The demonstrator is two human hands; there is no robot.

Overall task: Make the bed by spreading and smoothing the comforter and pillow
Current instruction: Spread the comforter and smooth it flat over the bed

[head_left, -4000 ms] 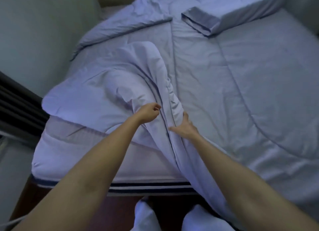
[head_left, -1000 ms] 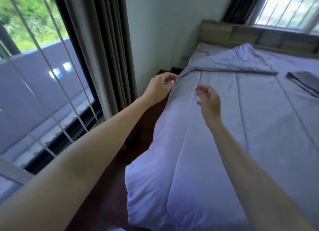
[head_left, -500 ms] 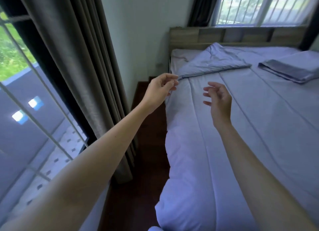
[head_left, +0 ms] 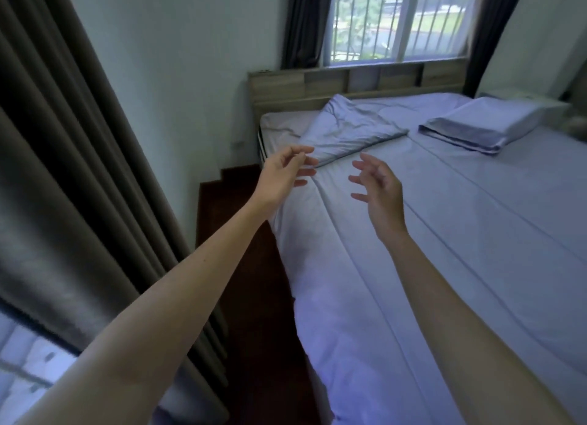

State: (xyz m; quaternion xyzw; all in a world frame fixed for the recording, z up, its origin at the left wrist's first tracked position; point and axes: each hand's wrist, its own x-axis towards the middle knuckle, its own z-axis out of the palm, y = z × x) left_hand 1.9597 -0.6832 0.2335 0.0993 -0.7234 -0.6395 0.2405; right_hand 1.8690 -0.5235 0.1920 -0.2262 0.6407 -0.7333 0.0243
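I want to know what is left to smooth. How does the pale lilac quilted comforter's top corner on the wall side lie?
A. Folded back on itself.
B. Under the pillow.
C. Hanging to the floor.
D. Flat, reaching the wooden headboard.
A: the top corner of the pale lilac quilted comforter is turned back on itself, leaving bare sheet before the wooden headboard.

Daylight enters through the window (head_left: 397,21), the brightest area. The room is dim, with a blue cast on the comforter (head_left: 413,250). The curtain (head_left: 63,170) is dark and soft. Wide-angle distortion bends the edges.
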